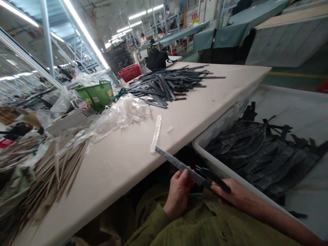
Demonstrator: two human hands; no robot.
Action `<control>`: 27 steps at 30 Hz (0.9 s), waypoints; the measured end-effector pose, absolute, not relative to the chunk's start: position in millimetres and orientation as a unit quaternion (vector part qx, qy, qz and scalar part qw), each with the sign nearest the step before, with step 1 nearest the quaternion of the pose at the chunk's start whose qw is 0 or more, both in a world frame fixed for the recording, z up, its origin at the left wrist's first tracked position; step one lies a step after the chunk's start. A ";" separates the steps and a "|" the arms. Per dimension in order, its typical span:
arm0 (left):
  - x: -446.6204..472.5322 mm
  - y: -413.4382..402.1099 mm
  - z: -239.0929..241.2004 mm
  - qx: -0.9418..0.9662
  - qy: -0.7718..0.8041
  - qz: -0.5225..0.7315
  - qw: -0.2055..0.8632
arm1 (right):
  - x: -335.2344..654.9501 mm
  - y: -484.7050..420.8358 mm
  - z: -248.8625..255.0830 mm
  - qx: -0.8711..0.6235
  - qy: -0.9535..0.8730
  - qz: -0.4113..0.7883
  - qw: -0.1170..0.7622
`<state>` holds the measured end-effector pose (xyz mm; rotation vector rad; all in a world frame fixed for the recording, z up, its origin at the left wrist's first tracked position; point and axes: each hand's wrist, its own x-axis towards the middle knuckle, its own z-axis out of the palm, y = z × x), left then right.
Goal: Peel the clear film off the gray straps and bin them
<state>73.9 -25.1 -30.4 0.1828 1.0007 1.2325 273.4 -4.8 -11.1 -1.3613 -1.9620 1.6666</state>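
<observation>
My left hand [178, 194] pinches a long, flat dark grey strip [170, 158] between thumb and fingers, near the front edge of the table. The strip's far end reaches over the tabletop and meets a crinkled translucent film strip [156, 132]. Closed around the near end of the grey strip is my right hand [229, 192]. Black narrow pieces [216, 179] also stick out of this hand. Whether they are more strips or a tool, I cannot tell. A large pile of dark grey strips [164, 85] lies farther back on the table.
The pale table [123, 153] carries crumpled clear plastic [123, 112], a green bag [96, 94] and a red basket [130, 72]. Brown strips [60, 164] hang over its left side. At my right, a white bin [198, 147] holds black strips [261, 147].
</observation>
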 end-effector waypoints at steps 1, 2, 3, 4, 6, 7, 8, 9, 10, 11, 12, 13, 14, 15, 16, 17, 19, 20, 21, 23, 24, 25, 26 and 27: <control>69.7 -21.3 -27.1 0.077 0.456 0.542 0.701 | 271.5 -4.6 -9.5 -0.462 -0.672 0.567 0.115; 64.5 -17.0 -20.9 0.084 0.461 0.533 0.704 | 268.0 -3.7 -5.8 -0.460 -0.671 0.569 0.121; 58.2 -12.3 -12.0 0.108 0.465 0.532 0.700 | 263.1 -1.9 -0.2 -0.457 -0.668 0.573 0.131; 51.5 -7.5 -1.1 0.147 0.467 0.540 0.685 | 257.3 0.6 6.9 -0.449 -0.666 0.577 0.147; 39.0 1.8 21.1 0.247 0.471 0.578 0.618 | 244.9 7.0 23.1 -0.422 -0.671 0.581 0.183; 34.4 6.0 29.5 0.285 0.474 0.597 0.581 | 239.3 10.2 30.3 -0.409 -0.677 0.579 0.198; 31.4 9.6 34.6 0.302 0.476 0.611 0.555 | 234.8 13.0 35.7 -0.399 -0.682 0.576 0.206; 30.4 12.5 35.8 0.295 0.478 0.621 0.547 | 231.6 15.1 38.7 -0.395 -0.686 0.575 0.208; 31.2 14.5 33.1 0.269 0.479 0.626 0.554 | 229.9 16.1 39.0 -0.397 -0.687 0.574 0.204; 33.6 15.4 27.2 0.234 0.477 0.626 0.571 | 229.8 16.1 36.7 -0.404 -0.685 0.574 0.195; 37.1 15.1 19.0 0.198 0.474 0.619 0.594 | 231.4 15.0 32.1 -0.414 -0.680 0.577 0.185; 41.4 13.3 9.8 0.170 0.470 0.609 0.616 | 234.5 12.9 26.0 -0.423 -0.671 0.584 0.172; 45.9 10.3 0.7 0.150 0.467 0.598 0.634 | 238.9 10.1 19.0 -0.432 -0.661 0.591 0.162; 50.5 6.3 -7.5 0.136 0.463 0.588 0.649 | 244.5 6.7 11.9 -0.441 -0.652 0.597 0.154; 54.8 1.5 -14.1 0.125 0.459 0.581 0.661 | 250.7 3.1 5.2 -0.448 -0.647 0.599 0.146; 58.7 -3.4 -19.1 0.114 0.456 0.574 0.671 | 257.2 -0.4 -0.5 -0.456 -0.647 0.595 0.139; 65.4 -12.3 -25.1 0.098 0.453 0.560 0.687 | 268.1 -6.0 -8.4 -0.468 -0.663 0.570 0.129; 68.5 -15.8 -26.7 0.096 0.453 0.553 0.692 | 271.6 -7.7 -10.4 -0.473 -0.673 0.554 0.128; 71.5 -18.5 -27.6 0.099 0.453 0.546 0.697 | 273.1 -8.6 -11.1 -0.476 -0.682 0.541 0.127; 77.4 -21.8 -28.3 0.119 0.450 0.529 0.710 | 270.4 -8.1 -8.7 -0.480 -0.682 0.535 0.133; 80.1 -22.6 -27.9 0.129 0.445 0.521 0.717 | 266.9 -7.0 -6.3 -0.481 -0.675 0.542 0.136; 82.4 -22.9 -27.1 0.139 0.440 0.515 0.723 | 263.0 -5.4 -3.5 -0.482 -0.665 0.553 0.139; 83.9 -22.7 -26.0 0.147 0.436 0.513 0.724 | 259.4 -3.7 -0.9 -0.481 -0.655 0.566 0.142; 84.6 -22.2 -24.5 0.153 0.436 0.518 0.720 | 257.0 -2.1 1.0 -0.478 -0.647 0.576 0.146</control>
